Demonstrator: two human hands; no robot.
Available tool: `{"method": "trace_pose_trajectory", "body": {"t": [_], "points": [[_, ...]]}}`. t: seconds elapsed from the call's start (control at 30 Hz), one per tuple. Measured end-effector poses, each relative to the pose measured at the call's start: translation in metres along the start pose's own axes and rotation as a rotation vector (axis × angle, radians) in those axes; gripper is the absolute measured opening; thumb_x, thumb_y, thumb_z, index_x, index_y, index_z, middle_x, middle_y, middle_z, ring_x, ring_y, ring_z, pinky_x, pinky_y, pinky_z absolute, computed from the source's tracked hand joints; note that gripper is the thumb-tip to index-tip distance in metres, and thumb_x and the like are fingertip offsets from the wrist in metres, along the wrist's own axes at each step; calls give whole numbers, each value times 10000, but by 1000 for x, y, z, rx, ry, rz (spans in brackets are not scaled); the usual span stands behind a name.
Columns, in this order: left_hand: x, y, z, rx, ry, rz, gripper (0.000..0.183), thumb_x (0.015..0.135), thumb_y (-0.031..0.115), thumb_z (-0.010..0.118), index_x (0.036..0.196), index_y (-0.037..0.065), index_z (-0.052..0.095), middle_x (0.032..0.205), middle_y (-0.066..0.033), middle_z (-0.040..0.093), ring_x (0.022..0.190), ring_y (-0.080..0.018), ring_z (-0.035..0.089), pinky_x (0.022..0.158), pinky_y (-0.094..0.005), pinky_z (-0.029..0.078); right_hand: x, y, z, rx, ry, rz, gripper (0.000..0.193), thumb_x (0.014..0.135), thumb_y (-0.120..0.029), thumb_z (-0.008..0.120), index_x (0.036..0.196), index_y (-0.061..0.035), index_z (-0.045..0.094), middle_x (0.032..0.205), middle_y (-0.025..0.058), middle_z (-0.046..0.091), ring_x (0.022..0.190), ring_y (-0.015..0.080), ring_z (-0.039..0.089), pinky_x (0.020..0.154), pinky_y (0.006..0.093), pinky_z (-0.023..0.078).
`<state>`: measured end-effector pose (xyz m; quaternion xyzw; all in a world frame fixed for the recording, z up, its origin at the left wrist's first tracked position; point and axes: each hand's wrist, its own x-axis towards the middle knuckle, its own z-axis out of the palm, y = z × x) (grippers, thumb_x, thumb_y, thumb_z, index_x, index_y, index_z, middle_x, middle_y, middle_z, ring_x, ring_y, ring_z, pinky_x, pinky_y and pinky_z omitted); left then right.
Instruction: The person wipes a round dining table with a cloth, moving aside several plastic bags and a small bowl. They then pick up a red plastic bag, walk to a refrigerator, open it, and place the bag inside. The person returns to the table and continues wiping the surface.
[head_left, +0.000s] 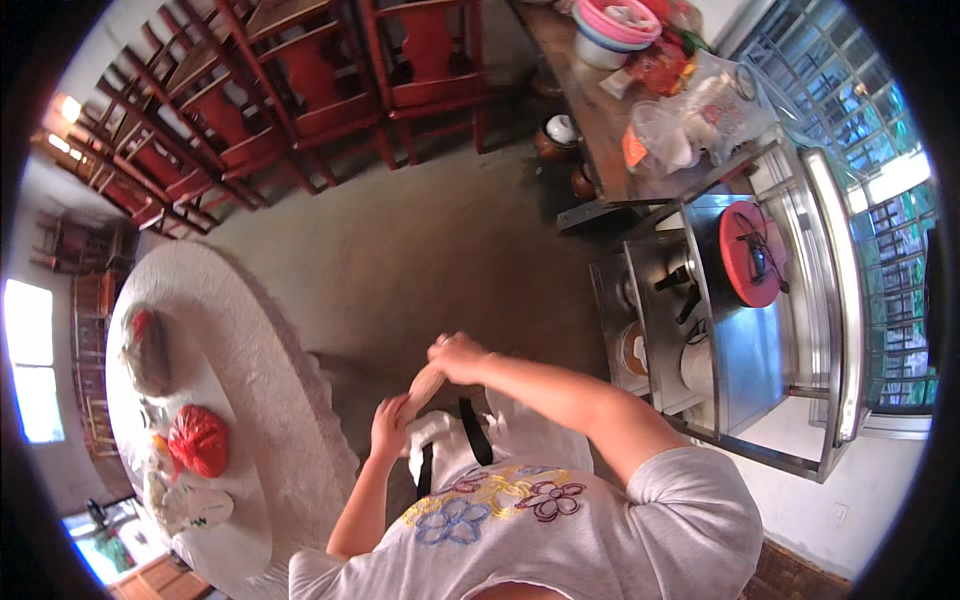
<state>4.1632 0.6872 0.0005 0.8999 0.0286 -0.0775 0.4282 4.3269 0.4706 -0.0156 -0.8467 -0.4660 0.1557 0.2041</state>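
Between my two hands, in front of my waist, stretches a pale tan, narrow, elongated thing (427, 385); its kind is unclear, perhaps cloth or thin wrapping. My left hand (390, 426) closes on its lower left end. At the upper right end, my right hand (459, 358) grips it with bent fingers. Just below them, a white cloth-like piece (436, 430) hangs against my front, and a black strap (475, 432) lies beside it. The finer finger positions are too small to make out.
To my left stands a round table (265, 360) under a pale cover, bearing a red plastic bag (200, 441) and a greyish bag (147, 352). A metal rack (715, 440) holding a red round lid (750, 255) is at right. Red chairs (425, 60) line the far side.
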Motion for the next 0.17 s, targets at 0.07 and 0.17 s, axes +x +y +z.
{"method": "trace_pose_trajectory", "body": {"t": [0.07, 0.17], "points": [[84, 48, 31, 0, -31, 189, 440, 781, -52, 529, 1193, 57, 638, 1093, -184, 630, 1054, -395, 589, 940, -435, 479, -41, 70, -47, 35, 173, 174, 140, 737, -117, 650, 856, -125, 723, 928, 97, 684, 968, 322, 645, 781, 471, 545], [211, 135, 64, 97, -136, 479, 439, 775, -13, 564, 1206, 37, 630, 1194, -216, 624, 1123, -393, 576, 1029, -437, 423, -81, 147, -108, 87, 286, 397, 193, 739, -194, 697, 909, -110, 729, 936, 146, 672, 979, 326, 637, 812, 462, 542]]}}
